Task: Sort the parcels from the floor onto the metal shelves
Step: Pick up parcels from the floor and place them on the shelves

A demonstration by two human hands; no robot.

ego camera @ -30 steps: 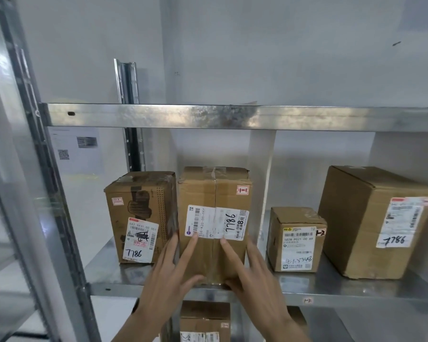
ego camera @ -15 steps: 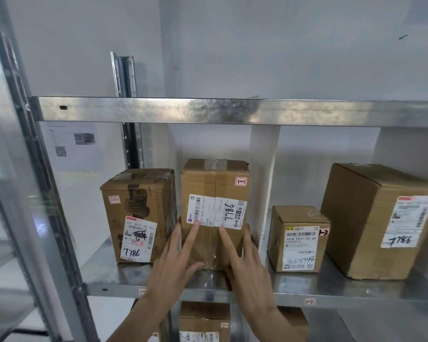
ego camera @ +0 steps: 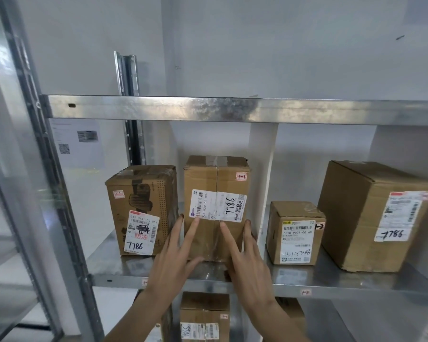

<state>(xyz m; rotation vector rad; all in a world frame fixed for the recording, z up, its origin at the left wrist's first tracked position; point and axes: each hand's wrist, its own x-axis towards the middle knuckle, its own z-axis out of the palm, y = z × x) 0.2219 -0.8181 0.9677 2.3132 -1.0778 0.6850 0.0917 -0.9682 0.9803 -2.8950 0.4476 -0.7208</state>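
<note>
A tall cardboard parcel (ego camera: pixel 215 183) with a white label marked 7786 stands on the metal shelf (ego camera: pixel 307 280), second from the left. My left hand (ego camera: pixel 176 257) lies flat against its front, fingers straight and spread, fingertips at the label's lower edge. My right hand (ego camera: pixel 245 255) presses the front and right edge the same way, fingers straight. Neither hand curls round the box.
A darker taped parcel (ego camera: pixel 141 208) stands close on the left. A small box (ego camera: pixel 295 233) and a large box (ego camera: pixel 371 215) sit to the right. Another shelf rail (ego camera: pixel 208 109) runs above. More parcels (ego camera: pixel 204 317) stand on the shelf below. A steel upright (ego camera: pixel 47 169) is at the left.
The tall parcel has slid further back on the shelf under both hands, which followed it forward with fingers still straight.
</note>
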